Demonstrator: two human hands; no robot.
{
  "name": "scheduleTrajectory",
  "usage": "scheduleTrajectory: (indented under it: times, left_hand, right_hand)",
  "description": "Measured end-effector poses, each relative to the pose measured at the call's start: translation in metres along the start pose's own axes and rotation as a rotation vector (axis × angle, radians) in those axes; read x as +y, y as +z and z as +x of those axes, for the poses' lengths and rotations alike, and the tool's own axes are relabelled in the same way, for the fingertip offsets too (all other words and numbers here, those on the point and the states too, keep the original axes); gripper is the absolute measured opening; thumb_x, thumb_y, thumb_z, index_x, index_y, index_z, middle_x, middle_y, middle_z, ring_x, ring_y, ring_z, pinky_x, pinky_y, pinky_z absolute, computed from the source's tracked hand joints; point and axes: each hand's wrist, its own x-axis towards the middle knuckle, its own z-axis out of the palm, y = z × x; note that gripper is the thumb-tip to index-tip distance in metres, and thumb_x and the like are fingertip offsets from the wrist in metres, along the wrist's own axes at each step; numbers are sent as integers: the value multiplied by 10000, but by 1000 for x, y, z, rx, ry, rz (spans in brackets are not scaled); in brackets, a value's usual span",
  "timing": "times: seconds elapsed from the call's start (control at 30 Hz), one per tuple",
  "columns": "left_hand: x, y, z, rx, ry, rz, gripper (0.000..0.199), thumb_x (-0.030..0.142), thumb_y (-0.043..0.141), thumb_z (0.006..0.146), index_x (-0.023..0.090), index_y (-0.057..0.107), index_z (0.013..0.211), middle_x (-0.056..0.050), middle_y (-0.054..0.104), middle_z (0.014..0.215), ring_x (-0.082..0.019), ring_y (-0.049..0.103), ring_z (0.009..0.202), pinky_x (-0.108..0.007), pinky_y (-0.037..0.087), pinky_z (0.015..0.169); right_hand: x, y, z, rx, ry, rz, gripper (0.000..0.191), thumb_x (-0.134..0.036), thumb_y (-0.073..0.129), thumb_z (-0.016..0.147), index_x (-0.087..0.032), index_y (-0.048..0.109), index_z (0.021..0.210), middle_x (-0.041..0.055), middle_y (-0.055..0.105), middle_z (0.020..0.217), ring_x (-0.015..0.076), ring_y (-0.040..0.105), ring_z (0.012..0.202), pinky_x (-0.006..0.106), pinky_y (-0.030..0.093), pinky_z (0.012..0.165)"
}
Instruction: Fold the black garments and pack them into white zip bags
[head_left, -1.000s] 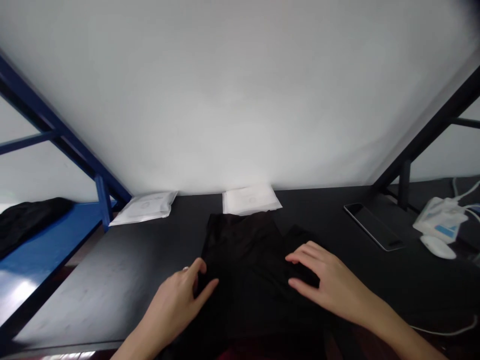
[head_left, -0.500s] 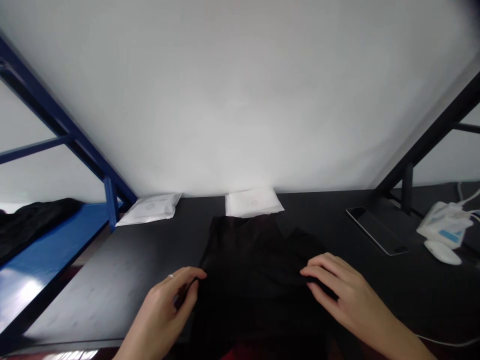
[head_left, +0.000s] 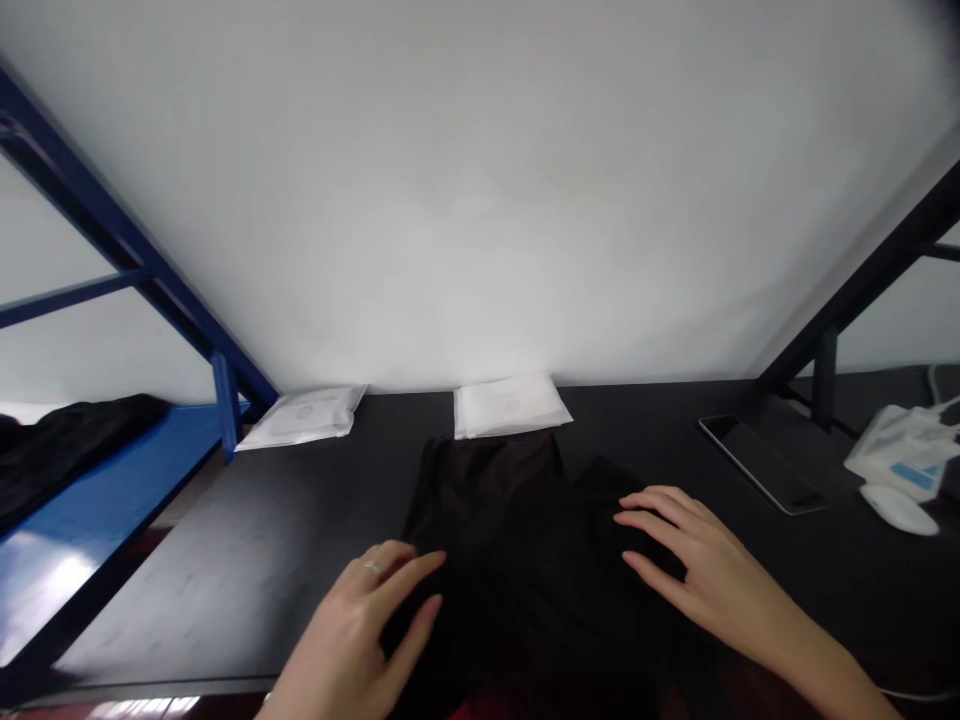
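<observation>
A black cloth garment (head_left: 480,500) lies spread in front of me, creased, with its upper edge near the back of the table. Its exact kind is hard to make out, dark cloth against a dark surface. My left hand (head_left: 367,615), wearing a ring, rests at the garment's left side, thumb and fingers apart over the cloth. On the opposite side, my right hand (head_left: 694,550) has its fingers stretched out and spread, the tips at the cloth's right edge. The garment's near part fades into shadow at the bottom.
Two white packets (head_left: 304,415) (head_left: 511,405) lie along the wall. To the right are a black tablet-like device (head_left: 761,465), a white mouse (head_left: 898,508) and a white box with cables (head_left: 904,450). Blue frame bars (head_left: 142,255) and another black cloth (head_left: 71,445) stand left.
My left hand has moved right over the garment, and its thumb and fingers have parted. My right hand's fingers have spread. A fold now shows across the garment's middle.
</observation>
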Motion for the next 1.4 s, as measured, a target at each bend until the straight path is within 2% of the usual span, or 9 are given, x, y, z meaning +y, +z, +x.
scheduleTrajectory:
  times: [0.1, 0.2, 0.47, 0.63, 0.73, 0.93, 1.07, 1.2, 1.4]
  left_hand:
    - [9, 16, 12, -176, 162, 20, 472, 336, 590, 996, 318, 592, 1467, -110, 648, 1444, -314, 664, 1281, -435, 610, 1004]
    - [12, 36, 35, -365, 255, 31, 667, 387, 579, 1028, 309, 324, 1639, -134, 375, 1676, -372, 412, 1511, -586, 478, 1138]
    - [0, 68, 81, -493, 281, -6, 805, 601, 586, 993, 309, 248, 1663, -174, 164, 1735, -457, 166, 1581, -770, 226, 1180]
    - [-7, 70, 78, -510, 248, 39, 932, 692, 655, 906, 320, 254, 1660, -208, 153, 1729, -532, 150, 1557, -849, 170, 1129]
    - [-19, 66, 74, -525, 272, 35, 1011, 682, 713, 865, 318, 218, 1667, -207, 148, 1730, -513, 156, 1563, -826, 160, 1151]
    - [-43, 49, 54, -458, 312, 8, 950, 570, 720, 893, 284, 248, 1665, -167, 210, 1729, -418, 230, 1577, -655, 259, 1231]
    - [-66, 34, 37, -253, 255, 28, 585, 369, 578, 998, 271, 474, 1565, -133, 417, 1655, -344, 387, 1529, -533, 409, 1196]
    - [-116, 10, 41, 6, -18, 264, 357, 313, 467, 1004, 245, 715, 1253, -136, 694, 1341, -317, 651, 1264, -479, 516, 1072]
    - [-177, -19, 67, 73, -240, 462, 284, 260, 472, 900, 238, 727, 1025, -160, 737, 1137, -382, 698, 1077, -486, 565, 859]
  right_hand:
    - [9, 3, 1, -13, 15, -7, 267, -318, 541, 1013, -276, 735, 1192, 98, 727, 1256, 285, 682, 1178, 467, 604, 956]
    - [14, 10, 4, -41, 31, -13, 320, -361, 521, 1038, -250, 726, 1257, 104, 718, 1323, 300, 675, 1235, 502, 598, 1001]
    - [-1, 19, 9, -30, 35, 3, 384, -393, 530, 1048, -247, 684, 1368, 110, 685, 1402, 309, 597, 1365, 546, 519, 1124]
    - [-15, 20, 16, -314, -8, 41, 850, -584, 740, 876, -288, 416, 1604, 154, 331, 1679, 416, 269, 1552, 699, 329, 1187]
    - [-13, 23, 17, -461, 37, 63, 1030, -561, 820, 790, -355, 283, 1645, 126, 156, 1732, 436, 128, 1574, 724, 253, 1197]
    - [-3, 31, 11, -460, 31, 96, 1084, -493, 831, 783, -383, 201, 1658, 91, 106, 1745, 413, 84, 1586, 699, 195, 1228]
    - [1, 31, 7, -412, -5, 116, 1034, -573, 794, 815, -370, 233, 1659, 95, 184, 1738, 419, 119, 1587, 707, 222, 1222]
    - [7, 25, 6, -245, -9, 172, 761, -617, 645, 940, -303, 427, 1597, 112, 444, 1637, 384, 326, 1546, 640, 382, 1185]
    - [0, 17, 14, 55, -13, 202, 330, -421, 589, 1008, -293, 691, 1295, 85, 734, 1277, 293, 648, 1249, 482, 569, 1028]
